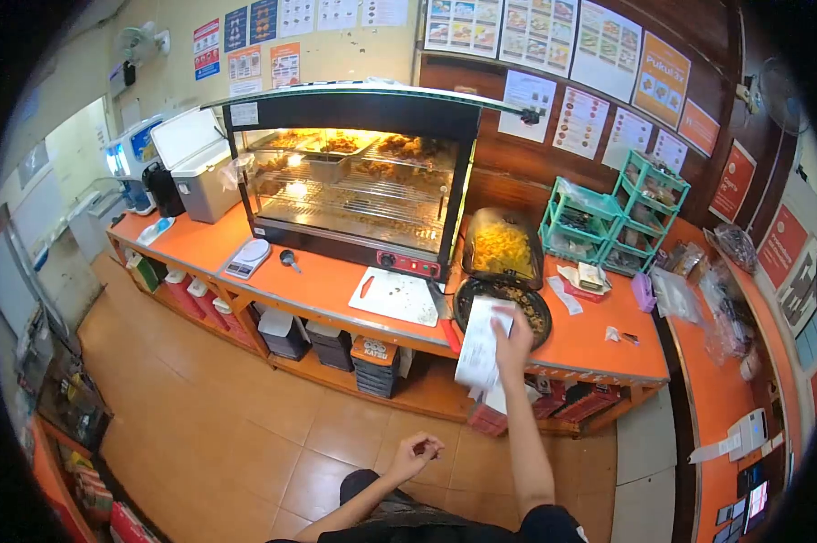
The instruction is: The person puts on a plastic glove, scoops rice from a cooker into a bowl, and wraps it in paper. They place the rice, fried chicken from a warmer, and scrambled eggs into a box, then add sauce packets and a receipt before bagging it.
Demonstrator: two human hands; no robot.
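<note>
My right hand (pixel 514 342) grips a white paper packet (pixel 483 348) with faint print, fingers on its far end. The packet hangs over the counter's front edge and overlaps a round black pan (pixel 537 312) with brown crumbs in it. Behind the pan sits a clear-lidded container of yellow food (pixel 502 249). My left hand (pixel 416 455) is low in front of my body above the floor, fingers curled in loosely with nothing seen in them. Left of the pan, a white cutting board (pixel 398 297) lies near a red-handled knife (pixel 450 336).
A lit glass food warmer (pixel 350 190) stands on the orange counter (pixel 323 288). A kitchen scale (pixel 247 259) and a black scoop (pixel 289 260) lie left; green racks (pixel 576 224) stand right. Below are stacked boxes (pixel 375 365). Another counter (pixel 730 362) runs along the right.
</note>
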